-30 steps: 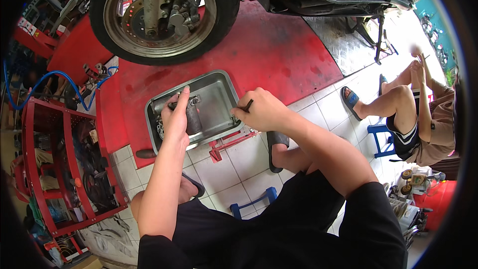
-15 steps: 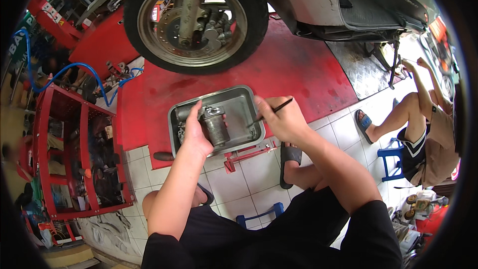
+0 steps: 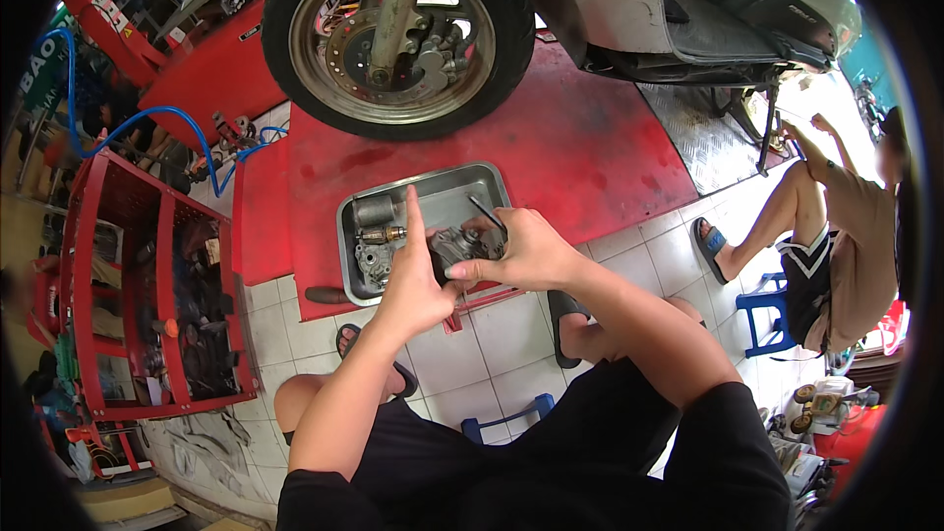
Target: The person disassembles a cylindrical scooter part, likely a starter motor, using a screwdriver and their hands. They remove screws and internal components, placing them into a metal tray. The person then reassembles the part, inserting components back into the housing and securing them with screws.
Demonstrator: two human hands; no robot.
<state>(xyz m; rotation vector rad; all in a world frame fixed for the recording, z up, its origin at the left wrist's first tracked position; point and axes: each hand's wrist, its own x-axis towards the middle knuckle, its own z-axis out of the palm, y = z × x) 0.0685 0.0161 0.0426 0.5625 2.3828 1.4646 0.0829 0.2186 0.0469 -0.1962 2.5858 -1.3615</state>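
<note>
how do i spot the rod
Below the front wheel sits a metal tray. Over its lower right corner is the right hand. The rod juts from that hand, thin and dark, unlike the bulky grey part below it.

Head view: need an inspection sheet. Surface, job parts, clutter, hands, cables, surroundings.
Surface: red platform, dark smudges; tray sits near its edge.
Job parts: metal part held over the tray; cylinder, shaft and cast piece lie in the tray's left side.
Clutter: dark handle by the tray's lower-left corner; mixed items in red rack.
Hands: left hand cups the metal part; right hand holds a dark rod and touches the part.
Cables: nothing seen in the tray; blue hose arcs past the rack.
Surroundings: scooter wheel beyond the tray; person seated right on blue stool.
</note>
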